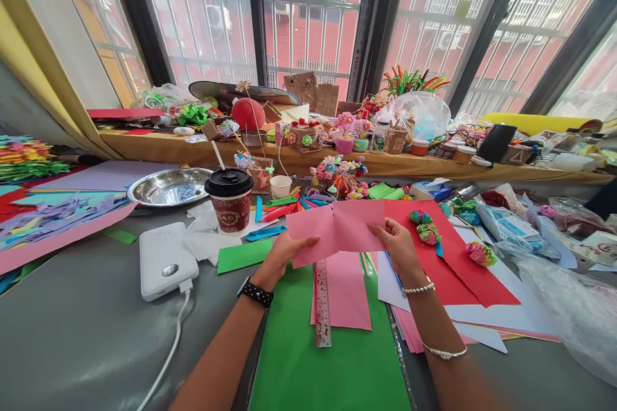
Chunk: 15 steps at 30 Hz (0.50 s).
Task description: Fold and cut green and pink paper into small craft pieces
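"Two hands on one piece of paper; what have you got there?"

"A pink sheet (360, 226), pinched near its left end by my left hand (285, 253) and near its right end by my right hand (398, 246); it's held up over the far part of the green sheet (357, 372), with a ruler (322, 314) and a second pink sheet (349, 298) lying below."

"Heavy?"

"Hardly; I'd judge it light and thin, stiff enough to span my grips, yet easily creased; a small break shows midway along its upper edge, so it could tear there if pulled."

"Where's best to hold it, then?"

"Near both ends, thumbs on my side, fingers behind; the middle looks weakest; paper shouldn't slip much, so a soft pinch is enough."
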Each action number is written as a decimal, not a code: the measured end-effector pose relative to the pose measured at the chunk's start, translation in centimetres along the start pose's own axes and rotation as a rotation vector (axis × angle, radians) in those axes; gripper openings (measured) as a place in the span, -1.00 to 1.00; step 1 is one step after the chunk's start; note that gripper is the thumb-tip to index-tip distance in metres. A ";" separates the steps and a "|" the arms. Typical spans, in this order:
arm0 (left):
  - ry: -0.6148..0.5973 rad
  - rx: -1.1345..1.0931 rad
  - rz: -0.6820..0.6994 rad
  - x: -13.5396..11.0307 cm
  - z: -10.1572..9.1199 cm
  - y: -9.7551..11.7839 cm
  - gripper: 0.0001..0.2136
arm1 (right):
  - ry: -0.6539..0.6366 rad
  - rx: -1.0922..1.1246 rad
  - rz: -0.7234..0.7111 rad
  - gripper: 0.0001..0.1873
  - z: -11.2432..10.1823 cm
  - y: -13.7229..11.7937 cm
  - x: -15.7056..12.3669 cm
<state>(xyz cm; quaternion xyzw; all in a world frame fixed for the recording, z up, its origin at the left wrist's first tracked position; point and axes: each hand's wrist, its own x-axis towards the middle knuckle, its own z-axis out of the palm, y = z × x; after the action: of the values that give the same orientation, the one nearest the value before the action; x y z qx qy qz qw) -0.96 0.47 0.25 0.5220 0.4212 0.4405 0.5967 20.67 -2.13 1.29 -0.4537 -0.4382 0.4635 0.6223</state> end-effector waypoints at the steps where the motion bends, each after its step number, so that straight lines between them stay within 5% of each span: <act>1: 0.035 0.003 0.008 0.0 0.1 -0.1 -0.47 | -0.009 0.004 0.002 -0.66 0.0 -0.1 0.0; 10: 0.261 0.175 0.105 0.2 0.0 -0.2 -0.60 | 0.035 -0.080 0.182 -0.69 0.1 -0.1 -0.1; 15: 0.293 0.129 0.132 0.3 0.2 -0.5 -0.62 | 0.064 0.003 0.198 -0.75 0.2 0.4 0.1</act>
<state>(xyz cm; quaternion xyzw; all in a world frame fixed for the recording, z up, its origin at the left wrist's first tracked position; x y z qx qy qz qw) -0.68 0.64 -0.27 0.5162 0.4958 0.5222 0.4638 20.40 -1.92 0.97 -0.5084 -0.3703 0.5086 0.5880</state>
